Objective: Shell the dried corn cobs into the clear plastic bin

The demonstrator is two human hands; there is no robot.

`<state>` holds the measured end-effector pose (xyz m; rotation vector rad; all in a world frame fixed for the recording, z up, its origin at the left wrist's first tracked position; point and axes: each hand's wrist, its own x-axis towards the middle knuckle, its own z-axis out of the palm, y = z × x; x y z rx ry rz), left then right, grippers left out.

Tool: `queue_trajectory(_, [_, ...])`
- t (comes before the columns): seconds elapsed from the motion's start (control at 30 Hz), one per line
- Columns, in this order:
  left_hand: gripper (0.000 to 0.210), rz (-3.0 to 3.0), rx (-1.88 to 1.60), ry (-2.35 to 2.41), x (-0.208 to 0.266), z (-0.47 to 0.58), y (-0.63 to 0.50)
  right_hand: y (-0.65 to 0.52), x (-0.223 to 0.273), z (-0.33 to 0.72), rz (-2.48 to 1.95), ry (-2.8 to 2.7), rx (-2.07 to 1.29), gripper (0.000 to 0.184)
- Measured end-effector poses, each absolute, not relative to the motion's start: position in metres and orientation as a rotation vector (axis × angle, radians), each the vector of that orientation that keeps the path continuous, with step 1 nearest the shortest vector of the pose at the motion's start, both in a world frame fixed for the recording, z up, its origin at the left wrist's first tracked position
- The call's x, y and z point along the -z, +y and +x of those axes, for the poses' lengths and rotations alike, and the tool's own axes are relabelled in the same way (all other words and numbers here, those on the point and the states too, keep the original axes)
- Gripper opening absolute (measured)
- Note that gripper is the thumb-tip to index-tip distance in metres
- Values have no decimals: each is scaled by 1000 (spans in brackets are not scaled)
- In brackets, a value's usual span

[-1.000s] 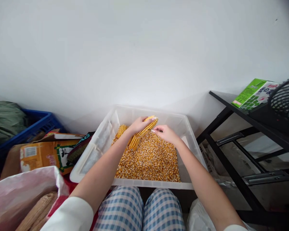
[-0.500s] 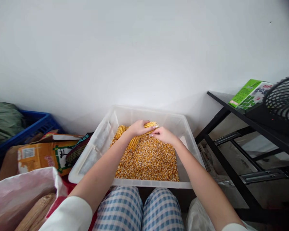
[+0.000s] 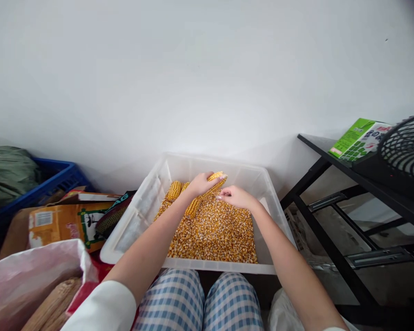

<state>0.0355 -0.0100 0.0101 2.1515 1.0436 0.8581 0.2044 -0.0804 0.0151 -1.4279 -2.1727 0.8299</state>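
My left hand is wrapped around an ear of corn, whose yellow kernels show past the fingers and below the palm. Just to the right of the ear, my right hand has its fingers curled together in a pinch, slightly apart from it; whether they hold anything is hidden. Both hands are over a translucent plastic tub with a heap of loose corn kernels in it. More ears of corn lie on the kernels at the left, partly behind my left hand.
An open bag with bare cobs stands at lower left, beside an orange carton and a blue crate. On the right, a black-framed table bears a green and white box and a fan. A white wall rises behind.
My right hand has drawn slightly back and down from the ear, opening a small gap. My left hand keeps its hold on the ear. The camera view has shifted a little.
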Motion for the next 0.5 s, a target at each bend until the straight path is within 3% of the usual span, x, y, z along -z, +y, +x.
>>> queue_trajectory(0.17, [54,1873,-950,1078,-10,35,-1,-80,-21,201,-1428,-1996,-669,29])
queue_trajectory(0.33, [56,1674,-999,1039,-14,35,-1,-84,-19,191,-1360,-2129,-848,26])
queue_trajectory(0.5, [55,1345,-945,935,-19,33,-2,-87,-28,200,-1439,-1874,-787,28])
